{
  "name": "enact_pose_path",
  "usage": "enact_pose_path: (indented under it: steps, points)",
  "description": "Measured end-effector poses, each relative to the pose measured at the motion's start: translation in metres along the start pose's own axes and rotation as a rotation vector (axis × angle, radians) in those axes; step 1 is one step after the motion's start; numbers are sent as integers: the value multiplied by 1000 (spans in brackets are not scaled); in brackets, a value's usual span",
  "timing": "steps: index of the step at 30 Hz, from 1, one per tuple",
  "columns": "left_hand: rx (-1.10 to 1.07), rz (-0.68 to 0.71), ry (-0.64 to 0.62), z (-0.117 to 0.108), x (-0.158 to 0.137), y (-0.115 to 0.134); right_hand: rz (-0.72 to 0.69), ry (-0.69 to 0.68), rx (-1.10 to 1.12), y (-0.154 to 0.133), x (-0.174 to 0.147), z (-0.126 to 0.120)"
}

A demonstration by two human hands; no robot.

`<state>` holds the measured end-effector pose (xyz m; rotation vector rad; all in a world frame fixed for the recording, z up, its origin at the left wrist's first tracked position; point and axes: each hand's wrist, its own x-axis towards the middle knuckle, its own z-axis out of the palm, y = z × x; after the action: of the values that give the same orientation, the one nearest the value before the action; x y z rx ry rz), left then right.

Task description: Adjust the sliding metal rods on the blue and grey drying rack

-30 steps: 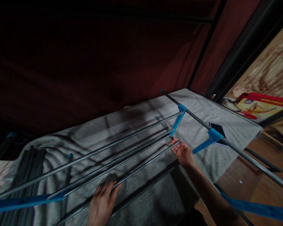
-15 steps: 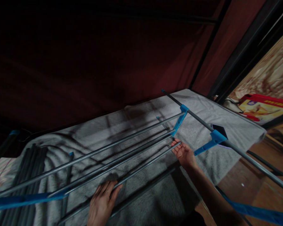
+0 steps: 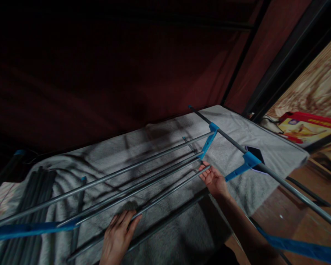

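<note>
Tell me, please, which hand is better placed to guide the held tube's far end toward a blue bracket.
Probably the right hand: it is at the far end of the held tube, near a blue bracket. The left hand grips the tube farther back.

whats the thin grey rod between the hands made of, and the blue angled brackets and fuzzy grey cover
Thin grey round rod: likely metal, smooth, with a streak of sheen; which metal can't be told.
Blue angled brackets: probably moulded plastic, satin or matte, given the even colour.
Fuzzy grey fabric cover: seems soft fleece or plush, judging by its nap and folds.
</note>
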<state>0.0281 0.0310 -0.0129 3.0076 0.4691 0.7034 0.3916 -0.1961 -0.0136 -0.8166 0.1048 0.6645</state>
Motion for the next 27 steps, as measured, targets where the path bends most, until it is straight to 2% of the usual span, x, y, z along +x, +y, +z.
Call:
enact_pose_path:
  steps: [8,12,18,27]
  points:
    - [40,52,4,-3,1,2,6,-26,3,-2,-3,1]
    - [50,59,-7,-2,1,5,3,16,-2,0,-1,-1]
    - [-39,-113,-1,-5,7,18,19,48,-75,0,4,-6]
    - [-96,-286,-200,-17,12,42,23,76,-319,-11,9,-28]
